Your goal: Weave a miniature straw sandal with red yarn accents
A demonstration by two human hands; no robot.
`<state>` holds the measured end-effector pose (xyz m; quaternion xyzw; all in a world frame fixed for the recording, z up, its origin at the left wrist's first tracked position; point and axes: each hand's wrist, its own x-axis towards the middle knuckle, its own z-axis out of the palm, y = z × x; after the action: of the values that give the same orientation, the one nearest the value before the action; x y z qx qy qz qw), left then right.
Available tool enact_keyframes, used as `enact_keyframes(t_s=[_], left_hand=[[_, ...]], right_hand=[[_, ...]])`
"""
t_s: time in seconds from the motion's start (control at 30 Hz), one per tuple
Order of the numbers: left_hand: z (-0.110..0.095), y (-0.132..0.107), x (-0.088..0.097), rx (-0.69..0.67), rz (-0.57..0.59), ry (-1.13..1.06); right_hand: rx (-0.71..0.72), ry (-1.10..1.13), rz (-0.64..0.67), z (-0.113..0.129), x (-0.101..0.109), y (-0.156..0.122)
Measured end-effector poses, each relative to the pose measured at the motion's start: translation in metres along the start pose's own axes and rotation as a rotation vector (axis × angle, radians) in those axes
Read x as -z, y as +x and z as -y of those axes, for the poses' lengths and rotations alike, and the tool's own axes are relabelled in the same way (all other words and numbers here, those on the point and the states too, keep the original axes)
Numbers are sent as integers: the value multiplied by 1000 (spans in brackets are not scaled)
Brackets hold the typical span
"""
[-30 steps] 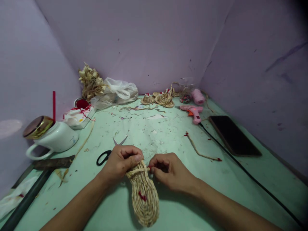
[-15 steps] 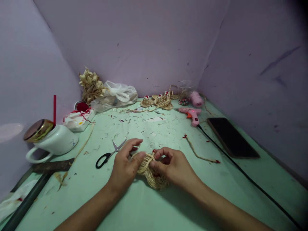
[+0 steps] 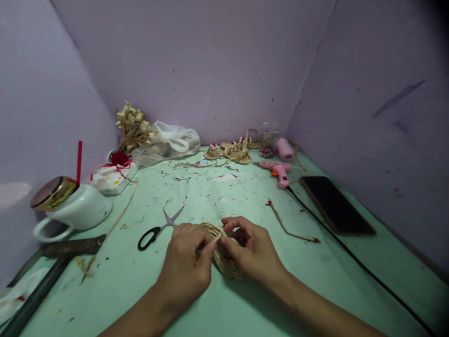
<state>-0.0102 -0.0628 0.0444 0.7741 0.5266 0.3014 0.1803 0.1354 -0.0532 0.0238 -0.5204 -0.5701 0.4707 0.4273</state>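
Note:
Between my two hands is a small coiled straw piece (image 3: pixel 227 266), its braided rows showing above and below the fingers. My left hand (image 3: pixel 189 257) is closed, thumb and bent fingers pinching its left edge. My right hand (image 3: pixel 257 248) grips the opposite side with thumb and forefinger, and the fingertips of both hands nearly meet on the straw. Much of the piece is covered by the fingers. Just beyond my left hand lie black-handled scissors (image 3: pixel 160 228) with their blades apart. A straw cord (image 3: pixel 286 224) with red ends lies to the right of my right hand.
A pink glue gun (image 3: pixel 278 171) and a dark phone (image 3: pixel 335 206) lie on the right. Small straw hats (image 3: pixel 238 150), a plastic cup (image 3: pixel 268 140) and a pink spool (image 3: pixel 285 150) stand along the back. On the left are a white mug (image 3: pixel 82 208) and a hammer (image 3: pixel 63 257).
My left hand has turned over and its fingers have curled down onto the straw piece. The piece has tilted, and its red part is now hidden. My right hand keeps its grip.

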Motion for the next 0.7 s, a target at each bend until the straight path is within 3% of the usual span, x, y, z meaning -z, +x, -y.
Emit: enact_keyframes(t_s=[0.23, 0.53, 0.63, 0.7], left_hand=[[3, 2, 8, 71, 34, -313], [8, 5, 10, 63, -26, -390], [10, 5, 11, 6, -100, -357], [11, 6, 10, 76, -180, -381]], right_hand=[[-63, 90, 22, -7, 1, 4], [-204, 331, 0, -6, -3, 5], [-273, 461, -34, -5, -3, 7], [-328, 572, -75, -5, -2, 9]])
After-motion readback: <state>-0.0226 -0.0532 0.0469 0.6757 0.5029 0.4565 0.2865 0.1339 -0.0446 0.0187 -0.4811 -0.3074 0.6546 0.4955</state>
